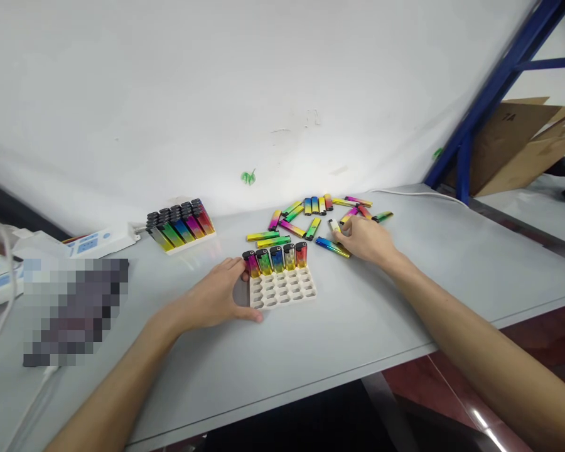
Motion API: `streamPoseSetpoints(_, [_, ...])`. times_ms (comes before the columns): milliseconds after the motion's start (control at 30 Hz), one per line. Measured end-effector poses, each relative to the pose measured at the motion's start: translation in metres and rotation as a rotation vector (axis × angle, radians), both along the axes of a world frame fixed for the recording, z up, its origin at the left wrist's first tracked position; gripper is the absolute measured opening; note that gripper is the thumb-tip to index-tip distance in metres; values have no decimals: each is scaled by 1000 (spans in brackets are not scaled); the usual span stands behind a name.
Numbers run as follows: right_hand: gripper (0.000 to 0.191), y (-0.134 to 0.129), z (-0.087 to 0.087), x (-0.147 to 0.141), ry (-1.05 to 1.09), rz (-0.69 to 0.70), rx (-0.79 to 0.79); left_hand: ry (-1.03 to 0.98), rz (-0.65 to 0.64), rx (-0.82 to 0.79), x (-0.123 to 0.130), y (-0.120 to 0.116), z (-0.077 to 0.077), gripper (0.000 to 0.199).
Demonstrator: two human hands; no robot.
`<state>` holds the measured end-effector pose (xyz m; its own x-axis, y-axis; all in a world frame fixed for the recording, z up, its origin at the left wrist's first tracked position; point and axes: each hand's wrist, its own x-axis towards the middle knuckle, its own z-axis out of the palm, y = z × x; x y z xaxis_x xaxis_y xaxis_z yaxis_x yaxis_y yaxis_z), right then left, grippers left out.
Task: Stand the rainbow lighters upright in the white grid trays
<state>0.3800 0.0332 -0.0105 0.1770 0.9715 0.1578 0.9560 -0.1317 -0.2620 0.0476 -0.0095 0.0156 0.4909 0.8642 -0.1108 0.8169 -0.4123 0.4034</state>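
My left hand grips the left end of a white lighter tray, thumb at the near corner and fingers at the far corner. The tray's back row holds several upright lighters in purple, green, blue, silver and red; the holes in front of them are bare. To the right, my right hand has its fingers closed on a pale silver lighter with a black top. Beside those fingers lies a blue-and-yellow lighter. Loose colourful lighters are scattered behind the tray.
A second tray full of lighters stands at the back left. Further left are a white power strip, cables and a pixelated dark object. A white wall closes off the back; a blue frame and cardboard stand right.
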Motion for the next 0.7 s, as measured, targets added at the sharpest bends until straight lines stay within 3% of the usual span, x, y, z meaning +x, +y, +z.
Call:
streamPoseSetpoints(133, [42,6,-6,-4,-75,239,230,16,1,-3,0,0,0,65])
streamPoseSetpoints(300, [52,16,-8,-15,-159,506,157,20,-19,6,-1,-2,1,63])
streamPoseSetpoints(533, [33,23,-13,-11,-141,418,166,29,-78,-15,5,-8,4,59])
streamPoseSetpoints(700, [25,22,-11,-13,-210,459,194,44,-75,-28,7,-8,6,60])
